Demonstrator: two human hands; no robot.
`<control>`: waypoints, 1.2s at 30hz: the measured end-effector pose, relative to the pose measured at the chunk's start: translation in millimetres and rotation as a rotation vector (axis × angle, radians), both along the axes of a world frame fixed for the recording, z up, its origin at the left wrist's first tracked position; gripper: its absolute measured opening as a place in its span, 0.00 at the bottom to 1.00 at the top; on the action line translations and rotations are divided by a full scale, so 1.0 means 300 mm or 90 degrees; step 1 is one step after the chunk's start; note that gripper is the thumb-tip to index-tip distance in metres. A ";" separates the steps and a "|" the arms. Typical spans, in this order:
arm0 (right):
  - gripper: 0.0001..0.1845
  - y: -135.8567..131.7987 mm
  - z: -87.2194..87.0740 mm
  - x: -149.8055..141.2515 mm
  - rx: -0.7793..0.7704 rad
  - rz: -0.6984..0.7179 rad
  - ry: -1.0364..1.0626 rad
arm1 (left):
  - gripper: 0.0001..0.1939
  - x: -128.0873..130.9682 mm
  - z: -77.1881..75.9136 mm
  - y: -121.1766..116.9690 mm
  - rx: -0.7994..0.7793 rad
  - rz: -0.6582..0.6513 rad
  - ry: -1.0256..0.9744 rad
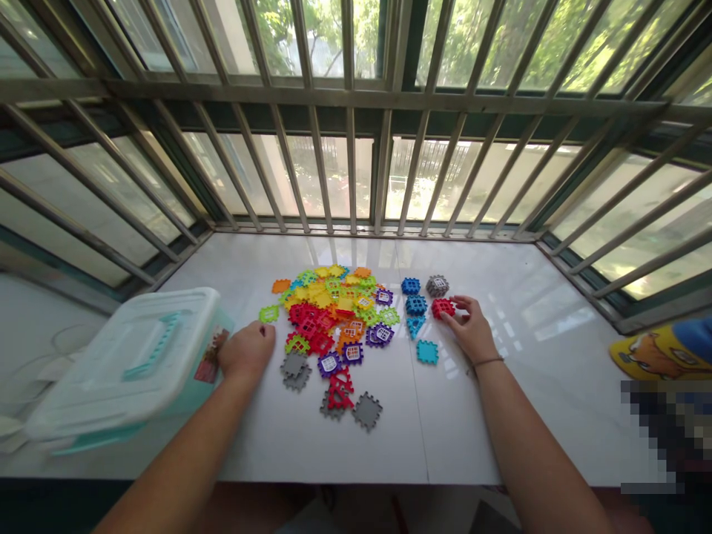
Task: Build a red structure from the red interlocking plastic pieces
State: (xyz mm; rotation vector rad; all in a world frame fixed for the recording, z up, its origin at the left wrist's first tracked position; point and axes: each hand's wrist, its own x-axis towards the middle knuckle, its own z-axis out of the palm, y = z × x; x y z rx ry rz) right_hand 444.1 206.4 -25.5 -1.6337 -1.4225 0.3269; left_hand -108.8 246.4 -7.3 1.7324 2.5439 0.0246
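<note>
My right hand [472, 326] has thumb and fingertips on a small stack of red plastic building tiles [443, 308] with notched edges. Close to it stand a grey tile stack [437, 285], two blue stacks [411, 286], blue triangle tiles [414, 327] and a flat light-blue square tile [427, 351]. My left hand [248, 351] rests as a fist on the white surface, with no tile seen in it. Just beyond its knuckles lies a lime-green tile [269, 314]. Between the hands spreads a mixed heap with yellow tiles [320, 294], red tiles [310, 326] and purple tiles [352, 353].
A lidded clear plastic box [125, 363] with a turquoise handle stands left of my left arm. Grey square tiles [368, 411] lie at the near side of the heap. Metal window bars [351, 170] close off the far edge. A yellow-and-blue object [661, 350] sits at right.
</note>
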 end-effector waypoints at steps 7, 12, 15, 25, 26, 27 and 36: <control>0.41 0.002 0.000 0.003 -0.007 -0.001 -0.002 | 0.32 0.003 0.005 -0.001 -0.005 0.007 -0.003; 0.40 0.002 -0.005 0.008 -0.011 0.000 -0.005 | 0.32 0.004 0.004 -0.001 -0.006 0.004 -0.002; 0.41 0.003 -0.010 0.011 -0.011 0.001 -0.003 | 0.32 0.003 0.004 -0.001 -0.010 0.008 -0.002; 0.38 0.001 -0.011 0.014 -0.001 -0.005 0.010 | 0.32 0.009 0.016 -0.003 -0.015 0.002 0.006; 0.38 0.001 -0.010 0.013 -0.001 -0.005 0.009 | 0.32 0.009 0.016 -0.003 -0.014 0.000 0.007; 0.37 0.001 -0.010 0.013 -0.001 -0.006 0.009 | 0.32 0.009 0.015 -0.004 -0.012 -0.001 0.007; 0.37 0.001 -0.015 0.017 0.000 -0.007 0.017 | 0.32 0.009 0.013 -0.006 -0.001 0.005 -0.002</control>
